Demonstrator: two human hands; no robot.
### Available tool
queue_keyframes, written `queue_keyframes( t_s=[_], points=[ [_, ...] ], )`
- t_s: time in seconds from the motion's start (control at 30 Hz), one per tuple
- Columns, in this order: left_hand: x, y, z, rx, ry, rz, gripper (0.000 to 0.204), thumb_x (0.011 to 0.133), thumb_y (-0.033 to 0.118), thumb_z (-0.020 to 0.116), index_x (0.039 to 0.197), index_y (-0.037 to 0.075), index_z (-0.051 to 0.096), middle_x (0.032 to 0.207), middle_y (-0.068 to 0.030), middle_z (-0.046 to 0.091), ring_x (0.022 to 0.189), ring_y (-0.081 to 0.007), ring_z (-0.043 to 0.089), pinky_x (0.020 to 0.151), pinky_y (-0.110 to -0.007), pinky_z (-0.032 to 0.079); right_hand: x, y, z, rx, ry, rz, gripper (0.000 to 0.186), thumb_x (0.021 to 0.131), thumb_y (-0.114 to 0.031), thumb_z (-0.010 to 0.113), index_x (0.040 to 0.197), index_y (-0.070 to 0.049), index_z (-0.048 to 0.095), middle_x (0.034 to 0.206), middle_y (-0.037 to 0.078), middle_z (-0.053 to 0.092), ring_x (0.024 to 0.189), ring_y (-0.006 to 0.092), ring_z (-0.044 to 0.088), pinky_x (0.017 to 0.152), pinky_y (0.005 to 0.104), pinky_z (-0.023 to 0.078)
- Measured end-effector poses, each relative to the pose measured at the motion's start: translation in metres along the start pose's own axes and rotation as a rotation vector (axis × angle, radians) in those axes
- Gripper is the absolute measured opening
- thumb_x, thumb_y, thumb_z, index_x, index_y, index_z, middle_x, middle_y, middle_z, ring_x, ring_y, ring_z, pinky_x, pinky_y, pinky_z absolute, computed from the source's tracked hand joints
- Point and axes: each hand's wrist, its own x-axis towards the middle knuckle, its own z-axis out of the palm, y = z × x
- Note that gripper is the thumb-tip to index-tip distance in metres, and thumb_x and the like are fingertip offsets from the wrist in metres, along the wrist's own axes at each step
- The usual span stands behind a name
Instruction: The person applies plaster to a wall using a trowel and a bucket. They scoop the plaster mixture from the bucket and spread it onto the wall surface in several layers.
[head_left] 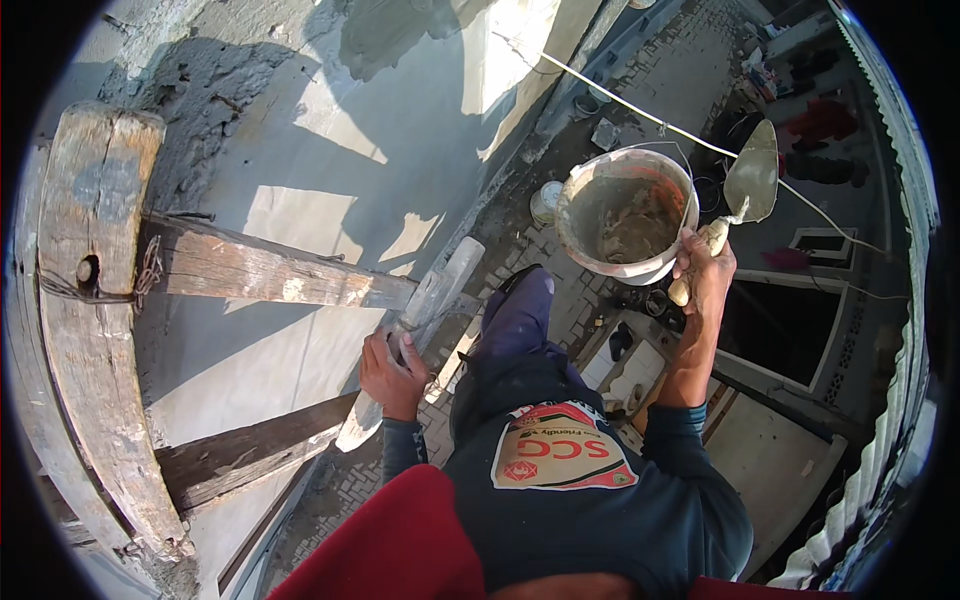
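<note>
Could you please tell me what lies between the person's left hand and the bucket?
In the head view, the person's purplish trouser leg lies between the left hand and the bucket, with paved ground showing beyond the leg.

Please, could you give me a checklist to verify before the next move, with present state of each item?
1. Left hand on the wooden post: ok, they touch.
2. Trowel held: ok, its handle is in the right hand.
3. Right hand free: not ok, the trowel occupies it.
4. Mortar in the bucket: ok, some visible.
5. Bucket supported: cannot tell what bears it.
6. Wire tie on the wooden upright tight: cannot tell.
</note>
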Motion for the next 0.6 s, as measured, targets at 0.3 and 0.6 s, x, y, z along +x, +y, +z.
queue_keyframes(
  t_s=[0.3,0.6],
  points=[
    [0.004,0.011,-0.008,-0.264,0.261,0.131,0.037,0.077,0.011,0.075,0.107,-0.001,0.056,0.099,-0.0199,0.059,0.092,-0.0393,0.057,0.079,-0.044,0.047,-0.013,-0.014,-0.013,0.008,-0.069,-0.008,0.023,0.086,-0.013,0.072,0.094,-0.001,0.055,0.063,0.003,0.052,0.047,0.0099,0.049,0.041,0.0226,0.039],
    [0.112,0.146,0.025,-0.799,-0.064,0.315,0.040,0.089,0.020,0.070,0.115,-0.006,0.057,0.107,-0.0194,0.061,0.095,-0.0326,0.061,0.084,-0.038,0.049,-0.033,-0.042,-0.016,0.201,-0.311,-0.049,0.025,0.083,-0.008,0.075,0.093,-0.001,0.053,0.067,0.004,0.054,0.047,0.0088,0.049,0.040,0.0233,0.042]
  ],
)
